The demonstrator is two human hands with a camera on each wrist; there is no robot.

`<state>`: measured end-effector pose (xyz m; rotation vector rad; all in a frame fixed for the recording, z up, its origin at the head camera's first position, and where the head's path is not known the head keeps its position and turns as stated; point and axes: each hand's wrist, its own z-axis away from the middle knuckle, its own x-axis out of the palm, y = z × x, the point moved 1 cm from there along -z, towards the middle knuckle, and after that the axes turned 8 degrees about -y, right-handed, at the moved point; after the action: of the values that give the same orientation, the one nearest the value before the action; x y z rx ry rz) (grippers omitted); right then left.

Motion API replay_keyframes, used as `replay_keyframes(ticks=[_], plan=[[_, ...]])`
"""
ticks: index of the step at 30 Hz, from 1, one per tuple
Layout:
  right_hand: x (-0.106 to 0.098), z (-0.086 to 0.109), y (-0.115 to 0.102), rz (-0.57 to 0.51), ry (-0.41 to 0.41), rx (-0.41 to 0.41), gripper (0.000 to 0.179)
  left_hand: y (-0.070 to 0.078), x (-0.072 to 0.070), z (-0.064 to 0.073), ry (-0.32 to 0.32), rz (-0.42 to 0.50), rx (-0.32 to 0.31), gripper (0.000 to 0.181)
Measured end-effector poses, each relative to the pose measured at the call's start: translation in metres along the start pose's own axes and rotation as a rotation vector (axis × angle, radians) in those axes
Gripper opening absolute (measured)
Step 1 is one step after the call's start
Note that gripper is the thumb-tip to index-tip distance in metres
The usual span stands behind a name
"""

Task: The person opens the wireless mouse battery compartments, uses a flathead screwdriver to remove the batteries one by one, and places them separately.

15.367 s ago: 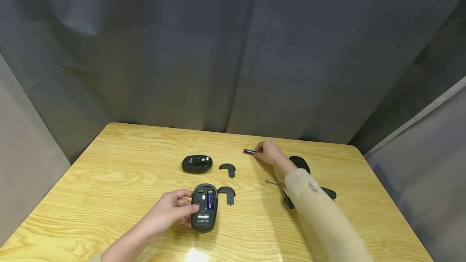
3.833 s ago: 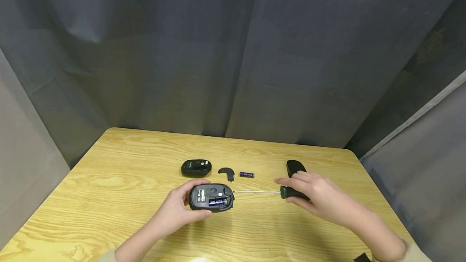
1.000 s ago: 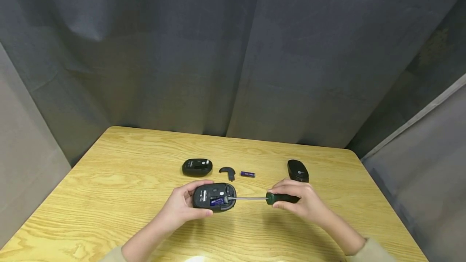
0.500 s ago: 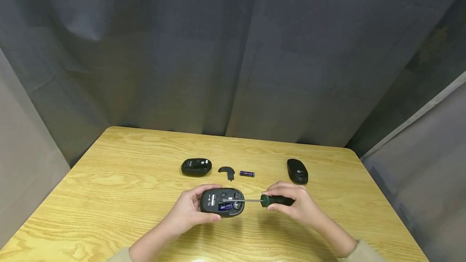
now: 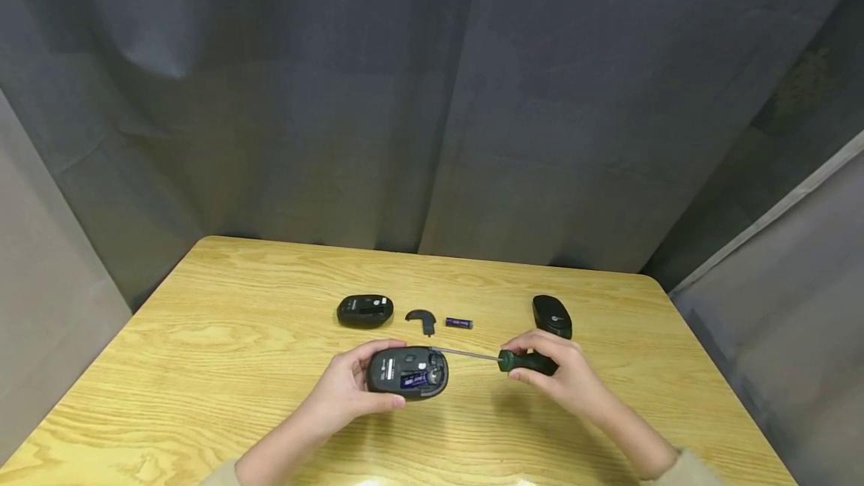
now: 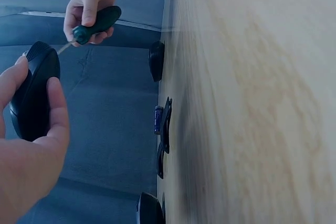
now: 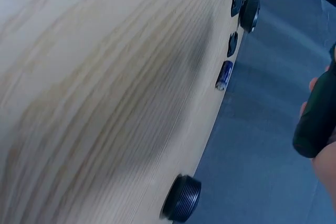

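My left hand (image 5: 347, 390) grips a black computer mouse (image 5: 408, 358) by its sides, underside up, above the table. A purple battery (image 5: 414, 379) sits aslant in its uncovered battery compartment. With the fingers of my right hand (image 5: 563, 372) I hold a screwdriver (image 5: 518, 361) by its dark green handle; its thin metal shaft points left, with the tip right at the mouse's far right rim. The left wrist view shows the mouse (image 6: 37, 95) from its side, thumb and fingers round it. In the right wrist view, the screwdriver's handle (image 7: 317, 111) is partly cut off.
On the wooden table (image 5: 236, 366) lie a second mouse (image 5: 364, 310), a battery cover (image 5: 422, 319), a loose purple battery (image 5: 459, 323) and a third mouse (image 5: 552, 316). Another battery cover (image 6: 166, 124) shows in the left wrist view. A grey curtain (image 5: 337, 133) hangs behind.
The screwdriver tip has moved from over the battery compartment to the mouse's far rim, and my right hand slightly right. Earlier, my right hand was at the loose battery, without the screwdriver.
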<state>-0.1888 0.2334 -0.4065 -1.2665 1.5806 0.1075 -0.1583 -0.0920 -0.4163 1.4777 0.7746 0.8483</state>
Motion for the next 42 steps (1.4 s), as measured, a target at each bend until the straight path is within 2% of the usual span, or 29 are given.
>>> replay_keyframes(ticks=[12,21,30,42], plan=[[-0.014,0.018,0.023,0.134,0.052,0.127,0.044,0.002,-0.004,0.004,0.014,-0.028,-0.024,0.074],[-0.02,0.031,0.038,0.164,0.02,0.255,0.041,0.001,-0.008,0.006,0.005,-0.038,-0.018,0.076],[-0.027,0.041,0.054,0.221,0.001,0.299,0.038,0.001,-0.011,0.009,0.005,-0.053,-0.02,0.076],[-0.03,0.051,0.074,0.252,-0.09,0.376,0.037,0.001,-0.017,0.011,-0.008,-0.061,0.002,0.075]])
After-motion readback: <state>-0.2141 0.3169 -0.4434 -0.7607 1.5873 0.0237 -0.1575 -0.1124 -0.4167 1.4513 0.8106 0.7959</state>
